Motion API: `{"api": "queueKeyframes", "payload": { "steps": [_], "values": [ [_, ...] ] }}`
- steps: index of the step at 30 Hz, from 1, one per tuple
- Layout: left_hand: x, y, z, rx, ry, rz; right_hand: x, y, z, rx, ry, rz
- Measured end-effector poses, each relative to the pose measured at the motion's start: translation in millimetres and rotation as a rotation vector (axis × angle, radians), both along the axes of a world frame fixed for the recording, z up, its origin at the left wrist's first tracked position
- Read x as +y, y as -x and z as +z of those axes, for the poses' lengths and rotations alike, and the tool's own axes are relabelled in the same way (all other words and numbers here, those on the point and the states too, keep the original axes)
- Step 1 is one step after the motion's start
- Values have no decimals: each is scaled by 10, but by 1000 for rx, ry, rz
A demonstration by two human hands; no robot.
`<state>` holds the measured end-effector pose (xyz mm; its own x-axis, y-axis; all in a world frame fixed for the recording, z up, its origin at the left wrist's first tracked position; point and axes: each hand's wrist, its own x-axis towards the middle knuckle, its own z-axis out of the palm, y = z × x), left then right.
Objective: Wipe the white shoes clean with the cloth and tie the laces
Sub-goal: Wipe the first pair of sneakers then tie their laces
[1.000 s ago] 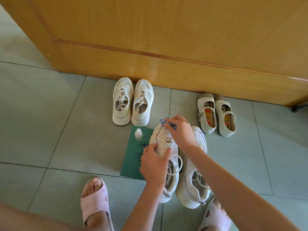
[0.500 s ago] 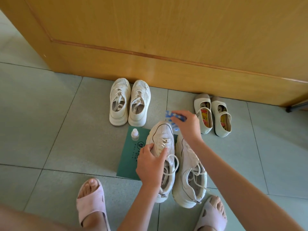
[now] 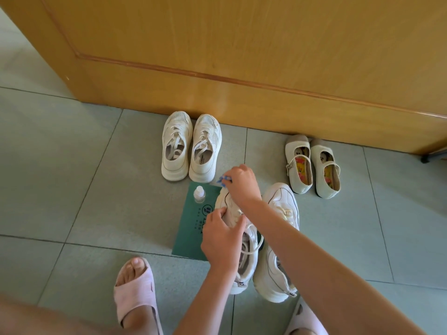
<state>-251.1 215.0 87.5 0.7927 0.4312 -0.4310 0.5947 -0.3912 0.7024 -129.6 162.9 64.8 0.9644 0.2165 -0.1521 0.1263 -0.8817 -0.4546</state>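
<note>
my right hand [image 3: 242, 183] is swinging back left onto the toe of the white shoe [image 3: 225, 203], pinching the blue cloth [image 3: 223, 179]; my left hand [image 3: 221, 235] is gripping its upper on the green mat [image 3: 191, 233]. i'm risking knocking over the small bottle [image 3: 199, 194] just beside.

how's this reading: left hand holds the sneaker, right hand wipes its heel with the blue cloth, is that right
Not quite. The head view shows the right hand wiping the toe of the sneaker, not its heel, with the blue cloth; the left hand does hold the sneaker.
</note>
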Motion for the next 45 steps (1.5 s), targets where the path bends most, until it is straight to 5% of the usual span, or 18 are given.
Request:
{"api": "queueKeyframes", "payload": {
  "steps": [4,11,15,24,30,36,40,45],
  "values": [
    [-14,2,4,2,30,80,23,81,44,22,155,238],
    [-11,16,3,-9,38,99,-99,118,166,124,81,414],
    [-7,21,6,-2,22,75,-128,1,160,-19,100,324],
    [-2,22,5,-9,11,68,-201,-189,49,-12,38,-55],
    [6,17,-8,0,9,65,-204,62,44,-74,-58,172],
    [0,25,4,9,56,92,-158,187,180,168,-11,454],
    [-7,32,5,11,39,76,-186,141,194,177,-12,466],
    [6,40,8,4,33,61,-245,-27,169,-49,-83,273]
  ]
}}
